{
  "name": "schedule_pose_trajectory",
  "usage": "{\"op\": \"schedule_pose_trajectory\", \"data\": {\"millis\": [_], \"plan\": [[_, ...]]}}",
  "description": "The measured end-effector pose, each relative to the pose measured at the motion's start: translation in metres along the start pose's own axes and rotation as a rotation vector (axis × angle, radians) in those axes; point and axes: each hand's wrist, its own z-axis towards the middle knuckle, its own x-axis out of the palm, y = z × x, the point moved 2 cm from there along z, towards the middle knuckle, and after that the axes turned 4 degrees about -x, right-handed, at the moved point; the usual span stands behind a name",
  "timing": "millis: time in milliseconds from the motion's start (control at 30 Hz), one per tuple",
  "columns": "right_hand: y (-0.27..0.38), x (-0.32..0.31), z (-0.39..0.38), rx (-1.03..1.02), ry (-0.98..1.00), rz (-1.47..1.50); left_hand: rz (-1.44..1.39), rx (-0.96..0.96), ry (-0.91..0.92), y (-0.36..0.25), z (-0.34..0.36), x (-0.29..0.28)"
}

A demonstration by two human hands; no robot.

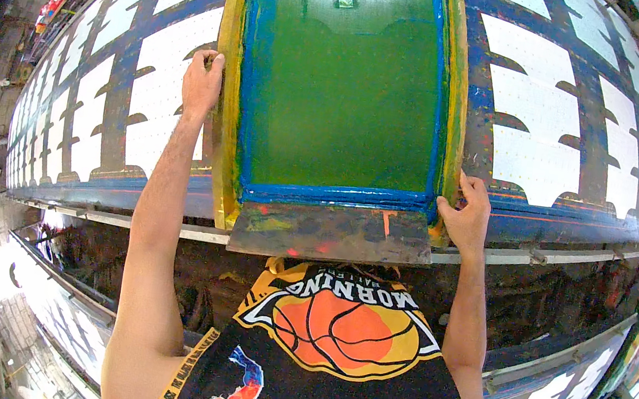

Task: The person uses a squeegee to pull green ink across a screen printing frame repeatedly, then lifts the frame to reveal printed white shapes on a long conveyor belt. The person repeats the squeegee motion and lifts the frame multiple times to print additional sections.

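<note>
Head camera view: nearest is the person's black sleeveless top with an orange basketball print (333, 393). Just beyond it, a dark, paint-stained flat board (330, 238) with an orange mark runs along the near end of a large rectangular printing frame with yellow-stained rails and a green panel (340, 113). The right hand (468, 212) pinches the frame's right rail near its near corner, thumb on top, so the frame lies to that hand's left. Farther up the opposite rail, the left hand (204, 79) has its fingers curled in at the outer edge; whether they grip cannot be told. The frame lies to its right, between both hands. Its panel is glossy deep green, brighter at the far end, bordered by smeared blue. Under and around it stretches a long, dark blue-stained table (516, 225), bearing rows of notched white sheets (533, 160) on both sides.
</note>
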Motion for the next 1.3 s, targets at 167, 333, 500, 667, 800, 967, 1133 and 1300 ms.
{"op": "schedule_pose_trajectory", "data": {"millis": [167, 333, 500, 667, 800, 967, 1133, 1300], "plan": [[-0.009, 0.006, 0.000, 0.017, 0.070, -0.022, 0.041, -0.027, 0.038, 0.009, -0.006, 0.008], [0.013, -0.001, 0.003, 0.107, 0.090, -0.120, 0.107, -0.051, 0.066, 0.017, 0.000, 0.023], [0.097, 0.011, -0.016, -0.305, 0.238, -0.130, 0.122, -0.026, 0.071, 0.021, 0.001, 0.031], [0.176, 0.062, -0.057, -0.687, 0.664, -0.128, 0.084, -0.055, 0.088, 0.021, -0.001, 0.030], [0.193, 0.083, -0.058, -0.588, 0.602, -0.295, -0.019, -0.094, 0.072, 0.028, 0.002, 0.037], [0.200, 0.101, -0.052, -0.413, 0.479, -0.443, -0.037, 0.071, -0.010, 0.038, 0.012, 0.052], [0.211, 0.094, -0.037, -0.318, 0.547, -0.519, -0.011, 0.090, -0.035, 0.038, 0.008, 0.059], [0.236, 0.076, -0.037, -0.375, 0.469, -0.498, -0.039, 0.120, -0.069, 0.033, 0.003, 0.054]]}}
